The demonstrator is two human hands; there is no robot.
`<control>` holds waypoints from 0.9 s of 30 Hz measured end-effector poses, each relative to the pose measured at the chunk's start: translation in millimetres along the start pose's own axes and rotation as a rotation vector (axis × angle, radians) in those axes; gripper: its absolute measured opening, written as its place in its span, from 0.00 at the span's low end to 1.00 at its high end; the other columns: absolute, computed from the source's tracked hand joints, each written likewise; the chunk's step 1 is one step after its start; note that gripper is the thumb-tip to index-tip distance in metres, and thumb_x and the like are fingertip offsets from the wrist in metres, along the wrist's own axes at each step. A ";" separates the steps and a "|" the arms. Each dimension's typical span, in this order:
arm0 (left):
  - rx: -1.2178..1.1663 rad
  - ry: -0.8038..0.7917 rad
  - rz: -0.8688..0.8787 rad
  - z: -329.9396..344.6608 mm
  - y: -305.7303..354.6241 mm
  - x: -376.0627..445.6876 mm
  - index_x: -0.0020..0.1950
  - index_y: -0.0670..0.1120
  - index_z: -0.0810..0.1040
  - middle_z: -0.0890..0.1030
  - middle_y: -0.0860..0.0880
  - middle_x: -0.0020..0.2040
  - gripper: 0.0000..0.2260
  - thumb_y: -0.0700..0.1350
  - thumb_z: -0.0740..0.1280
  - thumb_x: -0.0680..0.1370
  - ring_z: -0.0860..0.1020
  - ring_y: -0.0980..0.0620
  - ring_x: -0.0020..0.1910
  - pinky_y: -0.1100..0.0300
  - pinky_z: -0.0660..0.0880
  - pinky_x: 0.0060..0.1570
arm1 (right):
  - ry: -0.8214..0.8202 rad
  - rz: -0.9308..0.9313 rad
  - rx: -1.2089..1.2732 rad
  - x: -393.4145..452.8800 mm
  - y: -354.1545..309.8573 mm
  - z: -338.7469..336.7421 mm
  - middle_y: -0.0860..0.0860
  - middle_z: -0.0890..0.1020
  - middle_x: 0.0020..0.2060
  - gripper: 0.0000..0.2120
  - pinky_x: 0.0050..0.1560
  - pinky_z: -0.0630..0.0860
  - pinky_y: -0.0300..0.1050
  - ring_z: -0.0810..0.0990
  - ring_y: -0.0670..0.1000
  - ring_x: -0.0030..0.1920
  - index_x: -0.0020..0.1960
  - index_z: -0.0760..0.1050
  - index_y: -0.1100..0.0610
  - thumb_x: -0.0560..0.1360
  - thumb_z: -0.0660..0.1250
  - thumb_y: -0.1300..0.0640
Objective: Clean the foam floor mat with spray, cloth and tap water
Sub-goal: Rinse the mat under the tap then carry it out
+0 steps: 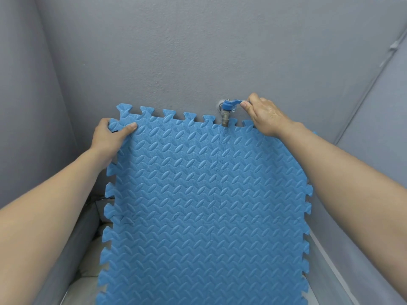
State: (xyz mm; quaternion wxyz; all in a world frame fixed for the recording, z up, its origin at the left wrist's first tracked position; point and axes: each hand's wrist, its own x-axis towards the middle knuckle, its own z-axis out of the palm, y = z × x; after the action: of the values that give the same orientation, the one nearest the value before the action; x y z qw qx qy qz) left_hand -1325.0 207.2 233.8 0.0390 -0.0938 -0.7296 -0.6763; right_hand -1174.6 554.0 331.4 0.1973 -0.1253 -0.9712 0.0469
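We are gripping the blue foam mat [204, 205] at its top left corner, left hand [110, 137] fingers clamped on its edge, holding it upright beneath the metal tap [225, 116]. Our right hand [264, 116] is pinching the blue lever [234, 103]. Opening too hard risks splashing off the ridged, jigsaw-edged foam.

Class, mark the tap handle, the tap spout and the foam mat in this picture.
tap handle [231, 104], head view, on the blue lever.
tap spout [225, 120], head view, on the metal nozzle.
foam mat [204, 194], head view, on its patterned middle.
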 end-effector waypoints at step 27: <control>0.059 -0.113 -0.238 -6.2 -87.5 -49.4 0.59 0.49 0.78 0.82 0.51 0.53 0.21 0.59 0.72 0.72 0.81 0.48 0.50 0.50 0.77 0.52 | 0.186 0.860 0.757 -182.1 138.5 113.4 0.44 0.81 0.53 0.26 0.56 0.76 0.47 0.81 0.46 0.49 0.59 0.73 0.46 0.69 0.69 0.32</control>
State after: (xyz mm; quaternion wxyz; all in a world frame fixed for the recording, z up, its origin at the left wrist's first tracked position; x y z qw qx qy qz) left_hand -1293.7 190.9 139.5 -0.0799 -0.0435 -0.7562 -0.6479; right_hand -1026.0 635.1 140.2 0.2762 -0.4329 -0.7272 0.4555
